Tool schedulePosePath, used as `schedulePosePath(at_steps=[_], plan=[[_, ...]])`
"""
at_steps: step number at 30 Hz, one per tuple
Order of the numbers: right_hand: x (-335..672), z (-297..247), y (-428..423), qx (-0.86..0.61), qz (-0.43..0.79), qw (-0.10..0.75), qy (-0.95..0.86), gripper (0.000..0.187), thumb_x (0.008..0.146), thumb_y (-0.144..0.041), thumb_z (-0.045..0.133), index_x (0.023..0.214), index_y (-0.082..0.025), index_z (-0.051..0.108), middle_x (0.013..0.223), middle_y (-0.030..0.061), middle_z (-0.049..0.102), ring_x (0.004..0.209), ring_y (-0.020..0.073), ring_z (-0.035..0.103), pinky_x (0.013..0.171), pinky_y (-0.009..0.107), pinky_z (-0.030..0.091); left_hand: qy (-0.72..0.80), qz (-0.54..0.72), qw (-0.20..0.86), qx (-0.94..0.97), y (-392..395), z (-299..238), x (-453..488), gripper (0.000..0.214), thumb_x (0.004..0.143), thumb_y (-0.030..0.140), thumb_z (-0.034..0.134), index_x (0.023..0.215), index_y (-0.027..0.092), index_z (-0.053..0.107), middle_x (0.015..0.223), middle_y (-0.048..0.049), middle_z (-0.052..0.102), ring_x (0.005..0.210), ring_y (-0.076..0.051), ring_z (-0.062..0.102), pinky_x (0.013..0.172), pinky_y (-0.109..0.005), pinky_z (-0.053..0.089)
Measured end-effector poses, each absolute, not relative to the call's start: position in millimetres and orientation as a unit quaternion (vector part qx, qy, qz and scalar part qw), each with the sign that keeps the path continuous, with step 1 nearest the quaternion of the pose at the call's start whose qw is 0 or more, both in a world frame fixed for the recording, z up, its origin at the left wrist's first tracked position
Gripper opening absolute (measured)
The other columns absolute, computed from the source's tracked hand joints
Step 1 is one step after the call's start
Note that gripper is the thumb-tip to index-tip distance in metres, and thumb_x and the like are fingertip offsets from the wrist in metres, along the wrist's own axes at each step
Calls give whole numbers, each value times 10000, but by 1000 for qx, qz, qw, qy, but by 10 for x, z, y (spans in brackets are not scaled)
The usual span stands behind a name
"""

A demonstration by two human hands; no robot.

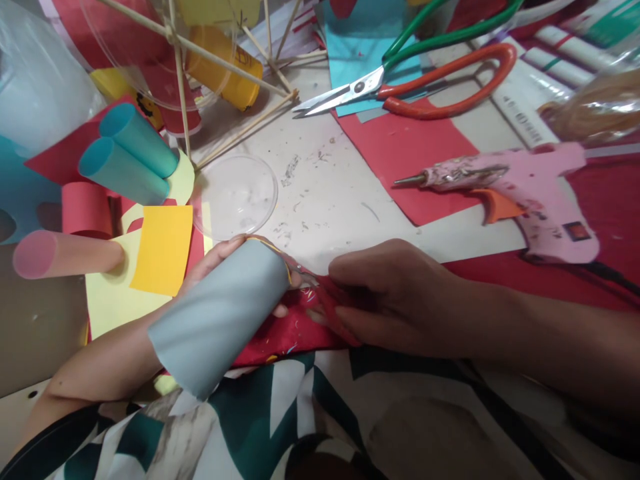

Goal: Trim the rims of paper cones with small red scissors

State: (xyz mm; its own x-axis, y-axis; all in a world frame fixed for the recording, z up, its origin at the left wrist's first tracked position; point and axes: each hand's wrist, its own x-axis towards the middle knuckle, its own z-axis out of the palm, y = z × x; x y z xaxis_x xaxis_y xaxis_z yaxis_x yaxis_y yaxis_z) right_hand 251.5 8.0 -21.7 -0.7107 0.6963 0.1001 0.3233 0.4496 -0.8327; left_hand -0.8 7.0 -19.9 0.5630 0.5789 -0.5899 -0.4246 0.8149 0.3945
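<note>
My left hand (210, 263) is wrapped round a grey paper tube (220, 317), which lies tilted toward the lower left near the table's front edge. My right hand (395, 297) is closed on small red-handled scissors (327, 300), whose blades meet the tube's upper rim, where a yellow edge shows. Beneath both hands lies red patterned paper (290, 337). A clear plastic lid (235, 197) rests on the table just above the tube.
A pink glue gun (520, 190) lies at right on red paper (410, 157). Large orange-and-green scissors (400, 83) lie at the top. At left are teal paper tubes (127, 157), a pink tube (65, 253), yellow paper (163, 247) and a bamboo-stick frame (225, 60).
</note>
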Motion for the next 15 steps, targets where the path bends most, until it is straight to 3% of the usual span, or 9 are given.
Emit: schedulePosePath(at_steps=[7, 15], plan=[[2510, -216, 77, -321, 403, 220, -828, 377, 873, -329, 497, 581, -205, 295, 486, -50, 326, 456, 78, 249, 464, 270, 202, 315, 260, 902, 142, 82, -163, 70, 285, 871, 400, 528, 893, 168, 692, 1040, -90, 740, 980, -279, 700, 852, -400, 575], [2502, -226, 71, -336, 374, 209, -839, 380, 837, -318, 539, 572, -202, 293, 479, -56, 356, 453, 67, 261, 461, 244, 198, 341, 268, 887, 158, 53, -172, 56, 351, 857, 416, 542, 1000, 128, 682, 985, -116, 746, 852, -273, 723, 801, -382, 563]])
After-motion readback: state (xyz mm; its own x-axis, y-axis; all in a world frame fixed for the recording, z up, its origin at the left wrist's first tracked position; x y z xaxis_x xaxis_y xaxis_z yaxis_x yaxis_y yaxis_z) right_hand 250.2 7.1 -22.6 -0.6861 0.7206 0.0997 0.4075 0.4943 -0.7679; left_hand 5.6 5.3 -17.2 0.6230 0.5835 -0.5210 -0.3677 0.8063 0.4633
